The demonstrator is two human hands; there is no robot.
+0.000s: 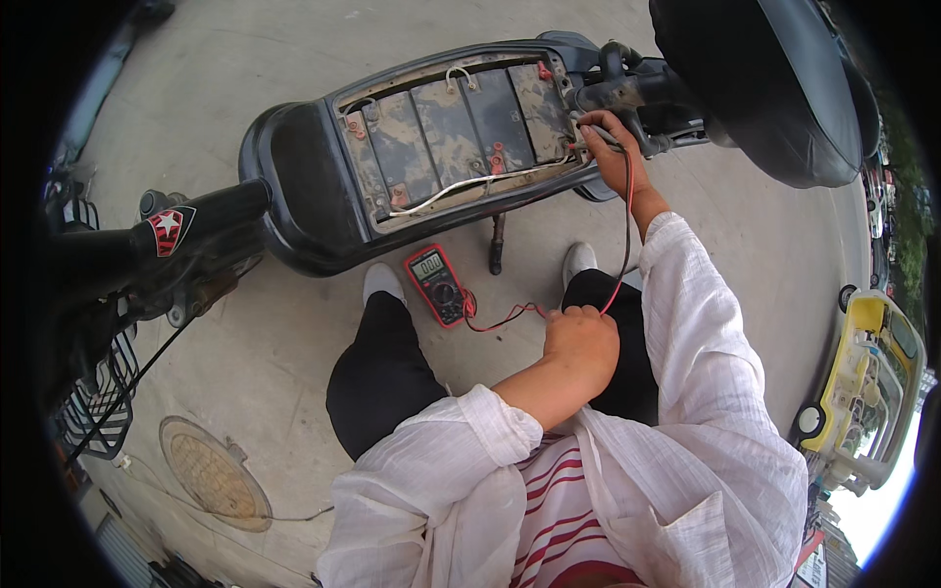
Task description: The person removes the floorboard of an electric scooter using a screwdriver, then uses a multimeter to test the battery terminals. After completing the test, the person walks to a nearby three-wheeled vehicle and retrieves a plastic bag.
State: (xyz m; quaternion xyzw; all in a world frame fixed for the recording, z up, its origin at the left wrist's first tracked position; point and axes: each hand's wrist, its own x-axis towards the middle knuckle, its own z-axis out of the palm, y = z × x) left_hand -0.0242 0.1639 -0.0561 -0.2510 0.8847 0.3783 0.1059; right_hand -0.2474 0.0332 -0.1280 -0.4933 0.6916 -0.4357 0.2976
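Observation:
An electric scooter's open battery tray [382, 231] holds several grey, dirt-smeared batteries [438, 124], with red terminals and white wires. My right hand [618, 162] is at the tray's right end, pinching the test probes [609, 138] by the terminals there; their exact contact cannot be made out. My left hand [578, 348] is closed over the red and black test leads [503, 323] lower down, between my legs. The leads run to a red multimeter [434, 279] lying on the ground below the scooter, its display lit.
The handlebar column [118, 260] with a basket [93, 402] is at left. A black seat [760, 83] is raised at upper right. A round manhole cover [211, 472] lies lower left. A small yellow vehicle [853, 372] stands at far right. My feet [382, 282] flank the meter.

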